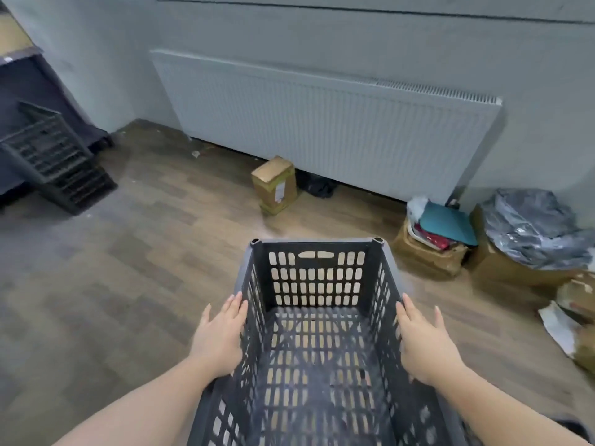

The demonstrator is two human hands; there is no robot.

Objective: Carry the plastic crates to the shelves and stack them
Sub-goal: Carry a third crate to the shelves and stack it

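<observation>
Carrying step, head view. I hold one dark grey plastic crate [317, 342] in front of me, open side up and empty, its slotted floor showing the wood-pattern floor [106, 284] beneath. My left hand [220, 336] lies flat against the crate's left wall and my right hand [423, 342] flat against its right wall; the fingers of both are straight and pressed to the plastic, not hooked over the rim or through the handle slot, so the crate appears to be clamped between my palms only. At far left a second crate [53, 156] of the same kind leans tilted against the dark shelving [29, 88], well apart from the one I carry. Ahead stand a white radiator [322, 123] and a small cardboard box [275, 185]; cartons of wrapped goods [502, 239] sit at right. In my judgement the next move calls for turning left toward the shelving while keeping even inward pressure, since a palm clamp could slip.
</observation>
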